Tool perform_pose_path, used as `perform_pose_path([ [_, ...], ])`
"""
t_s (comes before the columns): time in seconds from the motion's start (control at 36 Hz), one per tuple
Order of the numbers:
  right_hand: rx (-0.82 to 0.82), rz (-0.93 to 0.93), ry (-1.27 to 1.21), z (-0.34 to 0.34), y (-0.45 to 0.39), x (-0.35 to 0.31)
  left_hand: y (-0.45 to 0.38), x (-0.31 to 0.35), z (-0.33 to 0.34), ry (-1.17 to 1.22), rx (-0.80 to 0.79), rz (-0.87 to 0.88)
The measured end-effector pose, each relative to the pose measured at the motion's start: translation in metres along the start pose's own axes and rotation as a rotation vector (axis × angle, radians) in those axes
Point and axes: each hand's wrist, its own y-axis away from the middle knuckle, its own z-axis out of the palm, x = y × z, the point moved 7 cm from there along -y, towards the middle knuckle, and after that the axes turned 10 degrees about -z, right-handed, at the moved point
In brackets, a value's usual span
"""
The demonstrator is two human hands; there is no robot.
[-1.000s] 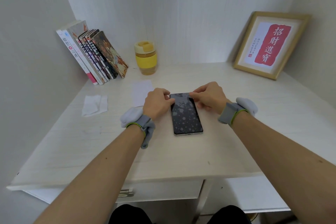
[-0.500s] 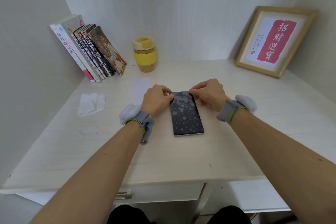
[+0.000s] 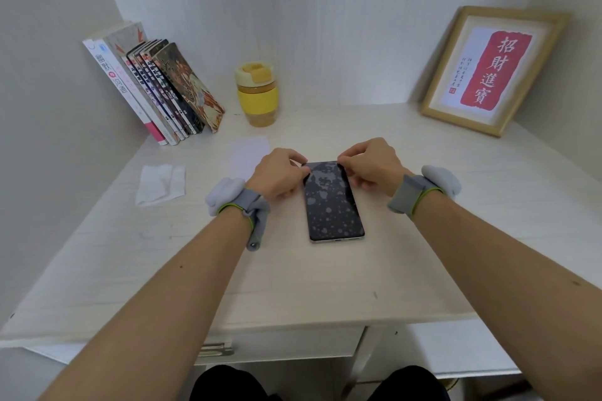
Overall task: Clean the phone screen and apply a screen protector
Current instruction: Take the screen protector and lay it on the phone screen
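Here both hands, left hand [image 3: 280, 172] and right hand [image 3: 374, 163], pinch the phone's [image 3: 332, 205] far corners.

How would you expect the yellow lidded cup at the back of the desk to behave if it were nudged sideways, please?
The yellow cup stands upright and taller than its base is wide, so a high push would probably tip it. Its banded middle looks grippy, so it likely would not slip in a hand. The closed lid suggests little would spill, though its fill cannot be judged.

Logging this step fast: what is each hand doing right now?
Left hand: fingers curled, pinching the far left corner of the phone.
Right hand: fingers curled, pinching the far right corner.
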Motion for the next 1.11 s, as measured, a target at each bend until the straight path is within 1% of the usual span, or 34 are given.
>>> perform_pose_path([
  [0.19, -0.004, -0.026, 0.004, 0.0012, -0.0009, -0.0006, 0.0020, 0.0032, 0.0005, 0.003, 0.076, -0.047],
  [0.31, -0.001, -0.029, 0.024, 0.0018, -0.0014, -0.0016, 0.0031, 0.0044, 0.0004, -0.022, 0.097, -0.017],
  [0.5, 0.005, -0.044, 0.033, 0.0027, -0.0016, -0.0019, 0.0014, 0.0020, -0.0010, 0.001, 0.103, -0.028],
  [0.61, 0.001, -0.054, 0.036, 0.0033, -0.0012, -0.0026, 0.0020, 0.0022, -0.0012, 0.029, 0.096, 0.001],
  [0.92, 0.008, -0.064, 0.059, 0.0032, -0.0013, -0.0014, 0.0046, -0.0023, -0.0027, 0.134, 0.149, 0.009],
  [1.11, 0.016, -0.058, 0.057, 0.0049, -0.0023, 0.0001, 0.0076, -0.0007, -0.0033, 0.135, 0.168, 0.004],
])
